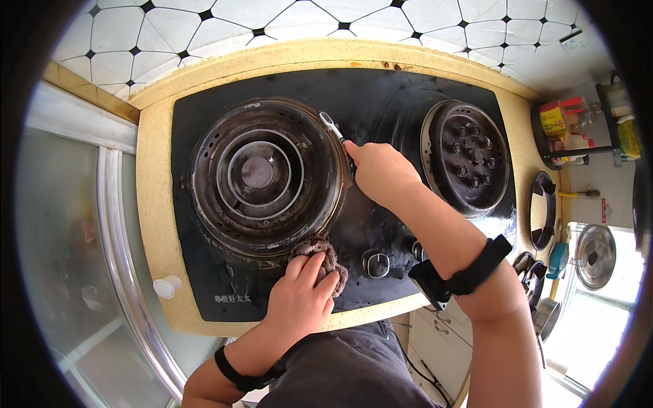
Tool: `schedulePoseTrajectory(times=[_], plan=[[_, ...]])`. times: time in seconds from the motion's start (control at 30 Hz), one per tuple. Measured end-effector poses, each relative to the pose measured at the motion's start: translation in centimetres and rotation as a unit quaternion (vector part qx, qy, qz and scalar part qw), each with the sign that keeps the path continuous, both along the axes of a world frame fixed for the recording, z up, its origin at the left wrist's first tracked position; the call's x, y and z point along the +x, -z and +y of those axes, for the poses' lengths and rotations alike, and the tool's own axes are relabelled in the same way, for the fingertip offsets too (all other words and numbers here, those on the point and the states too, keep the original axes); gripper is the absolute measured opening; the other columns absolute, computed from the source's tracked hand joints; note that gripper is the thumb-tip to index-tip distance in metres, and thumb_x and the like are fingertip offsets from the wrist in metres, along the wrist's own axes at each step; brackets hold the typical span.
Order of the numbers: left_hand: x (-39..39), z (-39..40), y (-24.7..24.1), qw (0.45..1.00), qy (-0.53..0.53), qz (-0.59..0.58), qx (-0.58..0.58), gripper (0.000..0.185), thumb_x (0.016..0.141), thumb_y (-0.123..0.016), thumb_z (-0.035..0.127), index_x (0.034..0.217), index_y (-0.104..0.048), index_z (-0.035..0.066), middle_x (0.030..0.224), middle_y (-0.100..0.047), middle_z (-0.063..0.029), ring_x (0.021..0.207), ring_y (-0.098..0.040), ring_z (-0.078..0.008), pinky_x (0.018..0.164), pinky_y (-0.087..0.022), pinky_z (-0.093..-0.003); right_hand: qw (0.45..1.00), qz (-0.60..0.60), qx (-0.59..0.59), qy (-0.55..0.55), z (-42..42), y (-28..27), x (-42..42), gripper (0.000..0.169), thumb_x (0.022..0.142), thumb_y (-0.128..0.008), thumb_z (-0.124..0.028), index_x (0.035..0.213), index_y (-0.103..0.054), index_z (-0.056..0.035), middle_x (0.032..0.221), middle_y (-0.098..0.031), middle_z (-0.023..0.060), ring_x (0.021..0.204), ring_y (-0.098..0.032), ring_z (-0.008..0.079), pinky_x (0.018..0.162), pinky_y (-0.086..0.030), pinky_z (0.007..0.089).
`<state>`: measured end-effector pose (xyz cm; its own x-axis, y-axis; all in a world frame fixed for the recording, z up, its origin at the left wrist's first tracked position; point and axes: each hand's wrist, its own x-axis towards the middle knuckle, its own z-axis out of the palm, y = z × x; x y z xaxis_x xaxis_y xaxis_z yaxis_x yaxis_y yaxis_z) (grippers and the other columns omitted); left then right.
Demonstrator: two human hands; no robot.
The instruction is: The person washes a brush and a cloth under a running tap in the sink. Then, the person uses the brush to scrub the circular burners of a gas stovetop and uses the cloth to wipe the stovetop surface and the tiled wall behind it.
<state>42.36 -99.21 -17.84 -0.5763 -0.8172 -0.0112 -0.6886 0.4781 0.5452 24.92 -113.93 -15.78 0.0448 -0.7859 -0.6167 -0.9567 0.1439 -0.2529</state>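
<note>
A black gas cooktop (357, 117) lies before me, with a large stained burner (257, 172) on its left and a second burner (472, 158) on its right. My left hand (301, 296) presses a crumpled brown cloth (317, 250) against the cooktop at the front rim of the left burner. Gripped in my right hand (382, 171) is a slim cleaning brush (330, 124) with a white and black end. It lies along the right rim of the left burner; its lower part is hidden by my fingers.
Two control knobs sit near the front edge, one of them a round knob (376, 264). A white cap (167, 286) stands on the yellow counter (155, 204) at left. A black pan support (542, 210) and a seasoning rack (576, 148) are at right. A framed glass door (66, 229) borders the left.
</note>
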Motion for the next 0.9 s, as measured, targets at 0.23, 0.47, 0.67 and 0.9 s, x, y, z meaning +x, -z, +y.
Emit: schedulePoseTrajectory(times=[0.23,0.47,0.67,0.9], plan=[[-0.1,-0.4,-0.1,0.999,-0.035,-0.011,0.021,0.038,0.049,-0.063,0.010,0.087,-0.060,0.013,0.103,-0.051,-0.0094,0.089,-0.049,-0.0278,0.067,-0.047,-0.0332,0.994,0.031,-0.033,-0.097,1.6,-2.0,-1.2,0.040,0.077,-0.042,-0.009,0.117,-0.047,-0.0156,0.081,-0.060,0.0132,0.079,-0.059,0.0298,0.068,-0.048,0.0394],[-0.2,-0.7,0.0,0.997,-0.073,0.001,0.026,0.036,0.048,-0.063,0.010,0.084,-0.062,0.014,0.100,-0.053,-0.0070,0.083,-0.051,-0.0262,0.063,-0.047,-0.0318,0.974,0.056,-0.051,-0.213,-0.7,-2.2,-2.7,0.021,0.080,-0.043,-0.015,0.097,-0.053,-0.0058,0.075,-0.061,0.0127,0.072,-0.061,0.0288,0.060,-0.050,0.0375],[-1.1,-1.3,0.5,0.996,-0.086,0.013,0.013,0.034,0.048,-0.063,0.012,0.082,-0.061,0.015,0.097,-0.055,-0.0041,0.080,-0.053,-0.0224,0.063,-0.047,-0.0282,0.964,0.045,-0.074,-0.250,-6.8,-0.4,-1.1,0.034,0.077,-0.044,-0.008,0.110,-0.051,-0.0123,0.073,-0.059,0.0124,0.070,-0.060,0.0286,0.060,-0.049,0.0391],[-0.6,-0.6,0.3,0.990,-0.138,0.006,0.032,0.031,0.048,-0.061,0.012,0.079,-0.065,0.016,0.097,-0.056,-0.0030,0.081,-0.053,-0.0218,0.065,-0.047,-0.0285,0.943,0.029,-0.078,-0.323,-7.4,-0.7,-2.2,0.044,0.075,-0.044,-0.006,0.117,-0.048,-0.0157,0.074,-0.060,0.0118,0.069,-0.060,0.0273,0.058,-0.048,0.0375]])
